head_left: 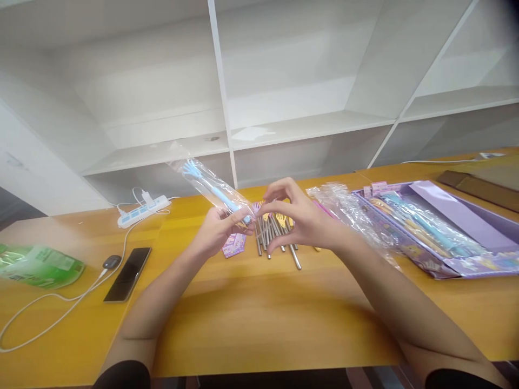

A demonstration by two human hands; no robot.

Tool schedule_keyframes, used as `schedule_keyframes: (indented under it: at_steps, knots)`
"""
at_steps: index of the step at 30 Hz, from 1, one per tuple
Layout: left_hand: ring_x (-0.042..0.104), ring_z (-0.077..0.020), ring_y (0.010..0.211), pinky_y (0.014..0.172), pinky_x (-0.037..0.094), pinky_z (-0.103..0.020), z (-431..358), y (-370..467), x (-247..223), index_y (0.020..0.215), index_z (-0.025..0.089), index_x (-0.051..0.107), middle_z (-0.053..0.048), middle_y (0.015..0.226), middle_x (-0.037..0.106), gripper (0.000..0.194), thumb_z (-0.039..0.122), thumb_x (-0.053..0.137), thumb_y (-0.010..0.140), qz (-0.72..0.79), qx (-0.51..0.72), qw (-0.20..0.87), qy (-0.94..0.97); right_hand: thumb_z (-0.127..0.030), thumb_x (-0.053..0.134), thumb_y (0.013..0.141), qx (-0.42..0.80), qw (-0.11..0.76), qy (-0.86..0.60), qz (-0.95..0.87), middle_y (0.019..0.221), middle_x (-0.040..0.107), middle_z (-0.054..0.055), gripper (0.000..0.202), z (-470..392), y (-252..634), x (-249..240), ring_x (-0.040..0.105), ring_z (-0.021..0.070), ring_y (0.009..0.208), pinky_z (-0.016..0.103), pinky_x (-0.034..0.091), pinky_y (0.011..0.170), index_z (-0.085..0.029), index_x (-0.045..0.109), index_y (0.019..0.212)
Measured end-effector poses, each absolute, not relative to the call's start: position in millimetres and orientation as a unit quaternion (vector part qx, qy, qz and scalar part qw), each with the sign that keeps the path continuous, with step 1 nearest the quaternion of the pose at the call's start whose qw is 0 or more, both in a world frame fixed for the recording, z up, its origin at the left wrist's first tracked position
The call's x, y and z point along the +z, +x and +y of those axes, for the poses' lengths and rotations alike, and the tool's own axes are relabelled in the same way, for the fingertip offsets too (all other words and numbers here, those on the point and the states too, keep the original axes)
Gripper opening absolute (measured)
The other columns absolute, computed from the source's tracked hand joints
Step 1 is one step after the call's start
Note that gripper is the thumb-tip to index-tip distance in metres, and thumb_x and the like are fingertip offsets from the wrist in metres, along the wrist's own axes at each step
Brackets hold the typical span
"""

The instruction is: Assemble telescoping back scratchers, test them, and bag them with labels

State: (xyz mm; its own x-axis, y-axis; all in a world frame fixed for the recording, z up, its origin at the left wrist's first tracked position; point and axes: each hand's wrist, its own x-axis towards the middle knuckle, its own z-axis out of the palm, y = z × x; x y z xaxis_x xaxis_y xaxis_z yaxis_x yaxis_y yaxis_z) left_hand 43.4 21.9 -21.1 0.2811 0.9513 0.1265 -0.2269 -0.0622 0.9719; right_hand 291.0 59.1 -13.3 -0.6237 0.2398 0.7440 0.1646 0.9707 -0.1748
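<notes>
My left hand (214,231) is closed on the lower end of a blue back scratcher (221,195) in a clear plastic bag (177,153). The hand-shaped head of the scratcher points up and to the left. Just right of the bag's lower end, my right hand (302,216) is held with thumb and fingers curved apart, and I see nothing in it. Behind and below it lie several back scratchers with metal rods (292,256) and yellow hand-shaped heads, partly hidden by the hand. Small purple printed cards (234,246) lie under my left hand.
Clear plastic bags (338,202) lie right of the rods, beside a purple box (450,268) holding bagged back scratchers. At the left are a phone (127,274), a power strip (144,211), a white cable (77,298) and a green package (42,266). White shelves (292,129) stand behind the table.
</notes>
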Motion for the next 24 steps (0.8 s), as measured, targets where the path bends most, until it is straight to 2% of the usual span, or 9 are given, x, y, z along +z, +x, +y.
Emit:
schedule_keyframes:
  at_steps: [2, 5, 7, 9, 12, 17, 20, 24]
  knots:
    - [0.072, -0.0165, 0.072, 0.069, 0.063, -0.03, 22.0, 39.4, -17.8, 0.098, 0.009, 0.078, -0.009, 0.084, 0.075, 0.041, 0.046, 0.089, 0.086, 0.338, 0.49, 0.593, 0.542, -0.037, 0.084, 0.091, -0.016, 0.416, -0.105, -0.903, 0.126, 0.051, 0.009, 0.035, 62.3, 293.9, -13.2, 0.06, 0.024, 0.118, 0.04, 0.06, 0.092, -0.028, 0.07, 0.122]
    - [0.072, -0.0157, 0.071, 0.07, 0.063, -0.03, 21.5, 38.5, -16.3, 0.118, 0.013, 0.076, -0.007, 0.088, 0.076, 0.046, 0.046, 0.086, 0.089, 0.345, 0.468, 0.589, 0.561, -0.024, 0.077, 0.098, -0.064, 0.455, -0.071, -0.885, 0.123, 0.059, 0.007, 0.014, 61.8, 290.3, -14.2, 0.063, 0.0204, 0.113, 0.038, 0.059, 0.09, -0.028, 0.071, 0.109]
    - [0.073, -0.0168, 0.075, 0.073, 0.064, -0.031, 21.5, 40.3, -17.5, 0.13, 0.016, 0.072, -0.008, 0.094, 0.076, 0.052, 0.047, 0.085, 0.091, 0.347, 0.452, 0.587, 0.575, -0.022, 0.075, 0.099, -0.054, 0.457, -0.048, -0.887, 0.123, 0.065, 0.006, 0.013, 59.2, 285.0, -15.5, 0.065, 0.02, 0.11, 0.04, 0.057, 0.092, -0.027, 0.069, 0.109]
    - [0.075, -0.0192, 0.081, 0.075, 0.064, -0.032, 22.3, 42.5, -20.4, 0.134, 0.017, 0.07, -0.008, 0.098, 0.076, 0.057, 0.049, 0.085, 0.09, 0.347, 0.436, 0.59, 0.585, -0.02, 0.071, 0.102, -0.001, 0.443, -0.048, -0.895, 0.117, 0.071, 0.005, 0.012, 56.8, 279.7, -17.2, 0.067, 0.0195, 0.108, 0.041, 0.056, 0.095, -0.026, 0.067, 0.112]
    - [0.075, -0.0204, 0.083, 0.076, 0.064, -0.032, 25.2, 44.0, -27.1, 0.135, 0.017, 0.07, -0.008, 0.097, 0.075, 0.059, 0.054, 0.083, 0.091, 0.331, 0.424, 0.6, 0.592, -0.018, 0.066, 0.103, 0.086, 0.447, -0.076, -0.887, 0.102, 0.074, 0.002, 0.008, 54.8, 273.9, -19.8, 0.067, 0.0179, 0.099, 0.04, 0.054, 0.094, -0.024, 0.064, 0.107]
    - [0.072, -0.018, 0.076, 0.072, 0.061, -0.031, 30.6, 43.5, -36.7, 0.126, 0.016, 0.074, -0.008, 0.091, 0.073, 0.054, 0.063, 0.068, 0.1, 0.287, 0.43, 0.625, 0.585, -0.018, 0.066, 0.1, 0.097, 0.474, -0.128, -0.866, 0.09, 0.071, 0.001, 0.009, 51.9, 269.6, -21.1, 0.063, 0.0169, 0.086, 0.036, 0.05, 0.083, -0.024, 0.062, 0.095]
    - [0.067, -0.0168, 0.076, 0.071, 0.059, -0.03, 31.6, 42.6, -37.7, 0.12, 0.014, 0.076, -0.008, 0.088, 0.071, 0.055, 0.063, 0.072, 0.096, 0.284, 0.432, 0.625, 0.585, -0.017, 0.066, 0.098, 0.099, 0.482, -0.154, -0.857, 0.088, 0.069, 0.0, 0.01, 50.0, 268.8, -20.8, 0.062, 0.016, 0.084, 0.034, 0.049, 0.079, -0.024, 0.061, 0.093]
    - [0.065, -0.0159, 0.08, 0.071, 0.056, -0.028, 30.8, 38.9, -37.5, 0.136, 0.018, 0.072, -0.011, 0.105, 0.073, 0.058, 0.053, 0.083, 0.09, 0.293, 0.422, 0.608, 0.605, -0.017, 0.067, 0.096, 0.098, 0.482, -0.172, -0.854, 0.086, 0.068, -0.001, 0.012, 50.0, 268.0, -21.1, 0.061, 0.0155, 0.082, 0.033, 0.048, 0.077, -0.025, 0.059, 0.092]
